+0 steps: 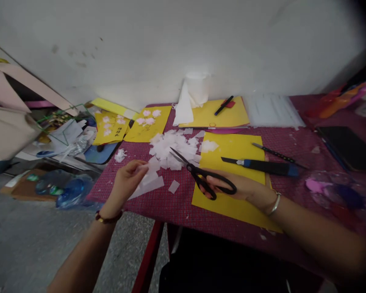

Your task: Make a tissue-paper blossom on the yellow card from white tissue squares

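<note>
My right hand (221, 185) grips a pair of black-handled scissors (198, 169) above a yellow sheet (219, 207), the blades pointing up and left, slightly parted. On the left, my left hand (129, 177) pinches a small piece of white paper (144, 166) between thumb and fingers. Just beyond both hands lies a heap of cut white paper pieces (169, 148). White paper strips (151, 184) rest beside my left hand, and a loose white square (174, 186) lies between the hands.
A utility knife (262, 166) and a dark pencil (277, 154) lie at the right. Yellow cards with pink paper flowers (152, 122) stand back left. A tissue roll (197, 89), marker (224, 105), dark tablet (350, 146) and clear plastic containers (335, 193) sit around the checked cloth (171, 211).
</note>
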`<state>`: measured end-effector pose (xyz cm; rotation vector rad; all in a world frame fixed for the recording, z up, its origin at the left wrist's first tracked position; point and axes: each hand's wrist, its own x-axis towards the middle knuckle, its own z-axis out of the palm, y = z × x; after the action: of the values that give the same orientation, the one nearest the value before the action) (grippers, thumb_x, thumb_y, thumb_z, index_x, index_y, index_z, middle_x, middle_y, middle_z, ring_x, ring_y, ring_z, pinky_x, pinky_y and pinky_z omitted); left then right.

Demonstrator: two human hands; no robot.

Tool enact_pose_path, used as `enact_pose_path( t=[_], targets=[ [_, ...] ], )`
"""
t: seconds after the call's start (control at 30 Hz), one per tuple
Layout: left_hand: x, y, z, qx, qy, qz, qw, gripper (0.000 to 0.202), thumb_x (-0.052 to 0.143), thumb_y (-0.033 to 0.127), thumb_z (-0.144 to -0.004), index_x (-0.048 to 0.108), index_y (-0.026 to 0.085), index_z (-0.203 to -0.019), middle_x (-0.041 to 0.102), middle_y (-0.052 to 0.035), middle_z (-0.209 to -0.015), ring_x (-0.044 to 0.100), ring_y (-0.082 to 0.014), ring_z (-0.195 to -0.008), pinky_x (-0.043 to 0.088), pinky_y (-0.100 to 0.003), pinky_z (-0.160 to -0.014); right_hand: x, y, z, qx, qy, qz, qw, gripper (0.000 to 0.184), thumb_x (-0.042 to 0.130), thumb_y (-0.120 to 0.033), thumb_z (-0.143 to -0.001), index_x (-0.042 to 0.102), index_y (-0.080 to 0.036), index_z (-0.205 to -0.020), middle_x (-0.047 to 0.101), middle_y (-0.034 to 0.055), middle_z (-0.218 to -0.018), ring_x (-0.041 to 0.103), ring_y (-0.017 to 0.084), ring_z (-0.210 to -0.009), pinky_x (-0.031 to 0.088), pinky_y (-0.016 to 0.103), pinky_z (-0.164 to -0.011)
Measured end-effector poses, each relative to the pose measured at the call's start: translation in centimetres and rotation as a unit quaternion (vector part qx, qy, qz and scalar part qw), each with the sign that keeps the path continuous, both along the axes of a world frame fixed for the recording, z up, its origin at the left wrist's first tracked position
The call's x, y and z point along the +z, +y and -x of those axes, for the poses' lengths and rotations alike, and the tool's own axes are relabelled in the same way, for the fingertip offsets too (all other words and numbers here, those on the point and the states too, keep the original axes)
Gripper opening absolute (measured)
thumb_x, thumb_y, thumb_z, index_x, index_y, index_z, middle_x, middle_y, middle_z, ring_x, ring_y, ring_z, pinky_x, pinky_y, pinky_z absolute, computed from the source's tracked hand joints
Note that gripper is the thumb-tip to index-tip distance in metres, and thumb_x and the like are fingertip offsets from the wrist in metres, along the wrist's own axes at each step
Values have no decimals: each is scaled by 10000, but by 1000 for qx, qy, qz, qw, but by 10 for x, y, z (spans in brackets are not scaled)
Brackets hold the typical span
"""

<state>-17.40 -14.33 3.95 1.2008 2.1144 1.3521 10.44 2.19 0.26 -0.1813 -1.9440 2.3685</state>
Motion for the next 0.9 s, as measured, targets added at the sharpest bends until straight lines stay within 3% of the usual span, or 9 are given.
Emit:
enact_pose_path(
  t=[0.03,0.1,0.17,0.27,0.37,0.6,0.73,0.9],
  targets=[
    [5,3,-4,35,-109,-26,993,126,741,306,-682,682,201,-720,667,-21,-732,605,-176,-678,497,-301,-682,2,0,-1,5,3,-11,1000,494,520,-592,-883,535,-127,-1049,582,49,-858,519,106,-658,422,252,-573],
    [13,8,-12,70,-286,-70,953,172,765,284,-650,633,192,-710,626,23,-646,569,-126,-565,485,-248,-579,6,0,-2,18,5,-31,999,534,521,-609,-873,540,-125,-1099,589,56,-885,526,117,-704,437,260,-616],
    [17,14,-20,83,-371,-106,919,234,799,233,-611,587,188,-699,639,40,-670,590,-108,-581,504,-226,-590,11,-1,-2,30,-2,-49,998,583,530,-616,-864,529,-123,-1174,587,60,-903,530,126,-743,444,269,-651],
    [15,21,-28,105,-397,-125,903,279,829,227,-599,576,187,-710,653,48,-680,607,-95,-593,515,-205,-597,18,-4,-1,34,-27,-61,997,667,555,-626,-842,486,-120,-1272,566,52,-897,522,122,-742,436,259,-635],
    [10,27,-38,103,-394,-130,904,276,839,276,-614,600,182,-717,637,52,-640,579,-72,-555,493,-181,-569,20,-9,3,22,-41,-37,998,673,588,-628,-818,503,-119,-1250,542,37,-874,509,111,-723,426,246,-618],
    [-1,48,-68,72,-404,-157,898,303,865,315,-573,628,168,-693,640,41,-661,588,-80,-601,490,-196,-591,7,-17,10,-3,-11,72,997,556,640,-566,-819,534,-128,-1145,549,22,-805,530,100,-665,393,229,-561],
    [-5,57,-75,80,-437,-183,877,311,888,261,-540,626,163,-675,666,43,-718,613,-80,-662,532,-217,-693,3,-16,11,-29,39,67,997,452,606,-528,-863,548,-132,-1073,544,21,-800,536,91,-655,380,213,-527],
    [-9,62,-77,95,-459,-226,854,274,878,217,-565,640,156,-688,682,32,-726,634,-88,-689,556,-242,-732,5,-14,10,-51,33,48,997,469,587,-539,-870,541,-125,-1086,552,12,-771,529,79,-621,361,195,-495]
  ],
)
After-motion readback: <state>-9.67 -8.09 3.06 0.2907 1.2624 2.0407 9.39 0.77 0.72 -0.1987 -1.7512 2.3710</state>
